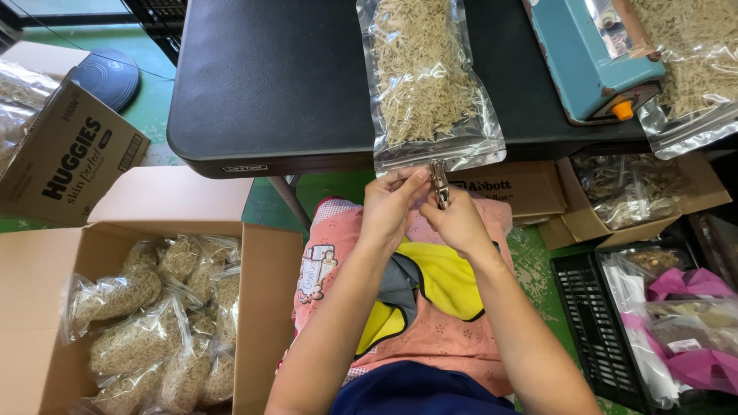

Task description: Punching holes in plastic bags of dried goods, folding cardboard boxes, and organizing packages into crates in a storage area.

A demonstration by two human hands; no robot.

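- Two bare hands meet at the near edge of a black table (269,84), just under the bottom seam of a clear bag of pale dried strands (427,77) that lies flat on the tabletop and overhangs the edge slightly.
- Right hand (459,223) is closed around a small metal tool (440,183), which stands upright with its upper end at the bag's seam.
- Left hand (392,204) has its fingertips pressed together on the seam beside the tool — pinching the plastic there.
- Hard to make out: what kind of tool it is, since the hands cover most of it.
- Upper right, a teal heat sealer (592,54) is cut off by the frame — another filled bag beside it too.
- Lower left, an open cardboard box (261,307) holds more filled bags; a black crate (596,330) stands on the green floor at right.
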